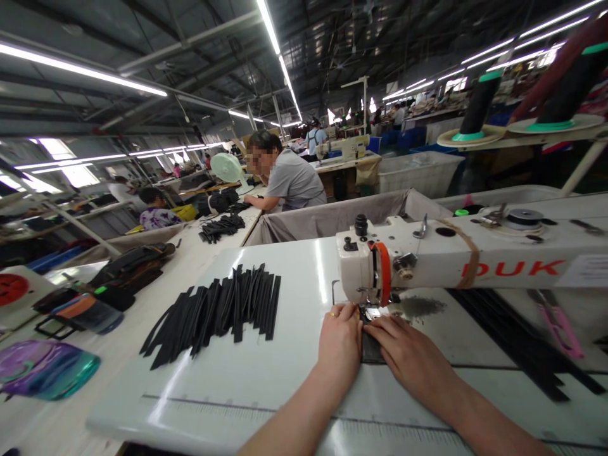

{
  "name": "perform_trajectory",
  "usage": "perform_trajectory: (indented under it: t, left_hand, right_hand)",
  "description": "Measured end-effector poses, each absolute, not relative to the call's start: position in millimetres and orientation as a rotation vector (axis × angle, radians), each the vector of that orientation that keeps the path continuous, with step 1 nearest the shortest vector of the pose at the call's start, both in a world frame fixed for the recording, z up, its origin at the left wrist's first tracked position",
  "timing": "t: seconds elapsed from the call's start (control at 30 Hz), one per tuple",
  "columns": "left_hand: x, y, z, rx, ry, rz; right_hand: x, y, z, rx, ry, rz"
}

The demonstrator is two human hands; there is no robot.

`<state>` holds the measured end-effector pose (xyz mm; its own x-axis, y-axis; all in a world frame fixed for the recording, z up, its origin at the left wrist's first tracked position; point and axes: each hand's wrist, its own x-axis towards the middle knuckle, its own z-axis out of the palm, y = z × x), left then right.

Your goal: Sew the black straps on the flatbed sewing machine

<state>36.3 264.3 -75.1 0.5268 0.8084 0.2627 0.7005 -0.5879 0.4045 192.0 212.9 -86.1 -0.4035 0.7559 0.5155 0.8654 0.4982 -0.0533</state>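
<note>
A white sewing machine with an orange guard stands in front of me, its head over the pale table. At the presser foot, my left hand lies on the left side with its fingers bent and pressed together. From the right, my right hand reaches the same spot, fingertips together and pointing left. Between the hands shows a black fabric strip, which both seem to pinch; my fingers hide most of it. To the left lies a row of black strips.
More long black strips and pink-handled scissors lie right, beyond the hands. Thread cones stand above. At left are a purple-teal bottle and a clear mug. A co-worker leans on the adjoining table near a fan.
</note>
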Motion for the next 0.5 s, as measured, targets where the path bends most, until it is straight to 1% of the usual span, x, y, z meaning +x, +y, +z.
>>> perform_trajectory:
  t: [0.37, 0.5]
  left_hand:
    - [35.3, 266.3, -75.1, 2.530, 1.257, 0.681]
    - [36.2, 265.9, -77.0, 2.576, 1.235, 0.651]
  right_hand:
    - [192.1, 213.7, -85.7, -1.358, -2.299, -0.276]
    - [191.9, 212.8, -83.9, -1.376, -2.305, -0.262]
